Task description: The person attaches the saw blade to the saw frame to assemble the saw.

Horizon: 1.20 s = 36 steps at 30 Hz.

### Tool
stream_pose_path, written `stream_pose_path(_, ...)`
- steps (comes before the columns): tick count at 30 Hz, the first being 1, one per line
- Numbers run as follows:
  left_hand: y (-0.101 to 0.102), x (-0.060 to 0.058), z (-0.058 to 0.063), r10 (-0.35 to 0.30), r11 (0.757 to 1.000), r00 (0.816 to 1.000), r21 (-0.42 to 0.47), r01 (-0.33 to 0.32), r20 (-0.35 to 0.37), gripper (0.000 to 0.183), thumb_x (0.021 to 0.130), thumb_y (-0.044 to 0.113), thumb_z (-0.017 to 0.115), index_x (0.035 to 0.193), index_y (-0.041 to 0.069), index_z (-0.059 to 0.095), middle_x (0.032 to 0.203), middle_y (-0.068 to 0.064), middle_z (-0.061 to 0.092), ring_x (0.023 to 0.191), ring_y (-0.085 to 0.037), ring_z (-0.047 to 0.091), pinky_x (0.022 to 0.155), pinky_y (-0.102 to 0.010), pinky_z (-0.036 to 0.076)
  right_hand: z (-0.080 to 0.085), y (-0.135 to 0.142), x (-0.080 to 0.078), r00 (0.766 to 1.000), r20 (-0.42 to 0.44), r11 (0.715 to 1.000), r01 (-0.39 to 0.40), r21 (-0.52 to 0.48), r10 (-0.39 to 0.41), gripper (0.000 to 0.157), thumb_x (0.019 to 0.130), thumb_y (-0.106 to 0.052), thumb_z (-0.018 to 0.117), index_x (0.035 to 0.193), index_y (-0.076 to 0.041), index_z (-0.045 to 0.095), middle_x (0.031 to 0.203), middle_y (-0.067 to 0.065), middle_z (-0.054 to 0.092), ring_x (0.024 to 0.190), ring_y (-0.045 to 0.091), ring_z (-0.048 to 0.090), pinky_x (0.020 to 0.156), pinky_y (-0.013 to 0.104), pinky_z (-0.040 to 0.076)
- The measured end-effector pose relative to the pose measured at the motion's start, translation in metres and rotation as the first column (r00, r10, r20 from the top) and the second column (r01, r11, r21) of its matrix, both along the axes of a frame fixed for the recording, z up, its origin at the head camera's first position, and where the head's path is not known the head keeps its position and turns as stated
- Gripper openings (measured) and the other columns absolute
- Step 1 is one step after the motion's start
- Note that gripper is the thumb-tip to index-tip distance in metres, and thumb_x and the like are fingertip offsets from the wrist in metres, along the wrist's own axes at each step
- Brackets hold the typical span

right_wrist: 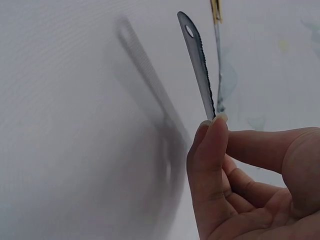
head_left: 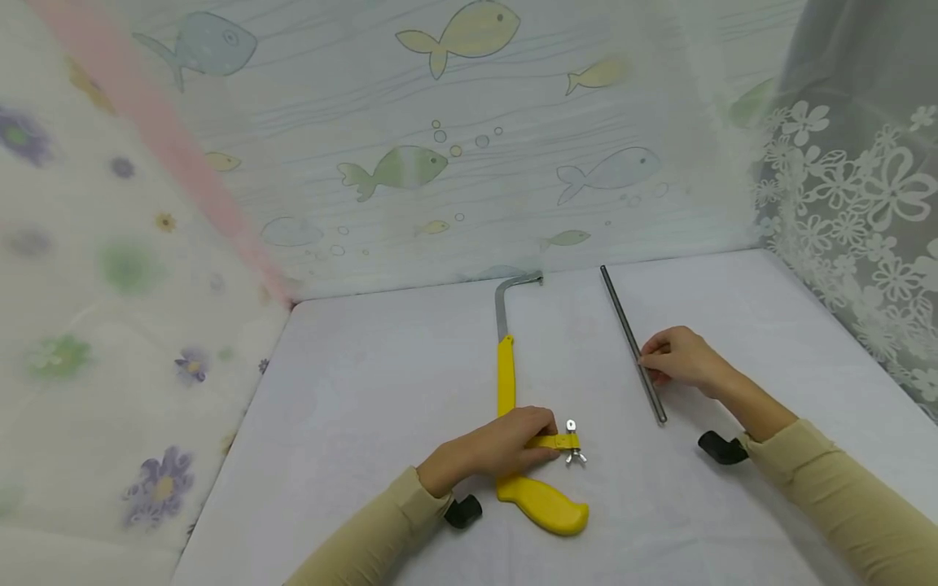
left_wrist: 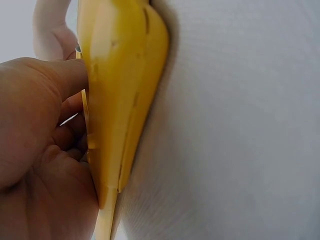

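Observation:
A hacksaw frame (head_left: pixel 506 370) with a yellow body and grey bent front arm lies on the white cloth in the head view, no blade fitted. My left hand (head_left: pixel 513 443) grips it just above the yellow handle (head_left: pixel 545 505). In the left wrist view, thumb and curled fingers hold the yellow metal beside the handle (left_wrist: pixel 122 85). A wing nut and blade pin (head_left: pixel 572 443) show at the rear arm's end. My right hand (head_left: pixel 685 360) pinches a long grey hacksaw blade (head_left: pixel 618 305) between thumb and forefinger. The right wrist view shows the blade (right_wrist: pixel 196 60) with its end hole and toothed edge, raised over its shadow.
White cloth (head_left: pixel 366 391) covers the table. A fish-print curtain (head_left: pixel 293 122) hangs along the back, a flower-print sheet (head_left: pixel 95 309) on the left and a lace curtain (head_left: pixel 857 163) on the right. Black wrist cameras (head_left: pixel 463 512) sit under both wrists.

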<state>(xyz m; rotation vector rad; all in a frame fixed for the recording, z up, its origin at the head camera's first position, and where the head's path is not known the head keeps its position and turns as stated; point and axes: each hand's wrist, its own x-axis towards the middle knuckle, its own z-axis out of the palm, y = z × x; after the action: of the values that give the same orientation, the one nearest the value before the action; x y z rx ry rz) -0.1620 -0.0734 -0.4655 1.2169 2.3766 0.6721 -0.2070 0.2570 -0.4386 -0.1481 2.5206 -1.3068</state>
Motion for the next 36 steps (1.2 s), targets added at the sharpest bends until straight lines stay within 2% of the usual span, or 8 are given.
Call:
stream_pose_path(16, -0.001, -0.002, 0.000, 0.001, 1.000, 1.000, 0.020, -0.002, 0.016, 0.013, 0.103, 0.025, 0.065, 0.107, 0.014, 0.059, 0.095, 0.009, 0.055, 0.083, -0.005, 0.048, 0.074, -0.016, 0.043, 0.004, -0.018, -0.001, 0.999, 0.029, 0.998, -0.018, -0.066, 0.020, 0.026, 0.100, -0.006, 0.062, 0.112, 0.017, 0.060, 0.090, 0.012, 0.066, 0.071, 0.017, 0.064, 0.065, 0.031, 0.058)
stream_pose_path(25, -0.001, 0.000, 0.001, 0.003, 1.000, 1.000, 0.024, -0.003, 0.025, 0.013, 0.103, 0.025, 0.065, 0.108, 0.013, 0.060, 0.097, 0.009, 0.057, 0.085, -0.004, 0.049, 0.077, -0.016, 0.045, 0.000, -0.023, -0.003, 0.998, 0.031, 0.994, -0.059, -0.093, 0.062, 0.026, 0.100, -0.005, 0.061, 0.113, 0.017, 0.060, 0.090, 0.012, 0.065, 0.073, 0.018, 0.064, 0.066, 0.031, 0.058)
stream_pose_path(36, -0.001, 0.000, 0.002, 0.009, 0.999, 0.999, 0.033, -0.010, 0.033, 0.013, 0.102, 0.024, 0.065, 0.107, 0.013, 0.060, 0.096, 0.009, 0.057, 0.084, -0.004, 0.049, 0.076, -0.015, 0.045, 0.000, -0.030, -0.006, 0.996, 0.041, 0.990, -0.073, -0.119, 0.078, 0.026, 0.100, -0.005, 0.062, 0.113, 0.017, 0.061, 0.090, 0.011, 0.065, 0.074, 0.017, 0.063, 0.066, 0.030, 0.057)
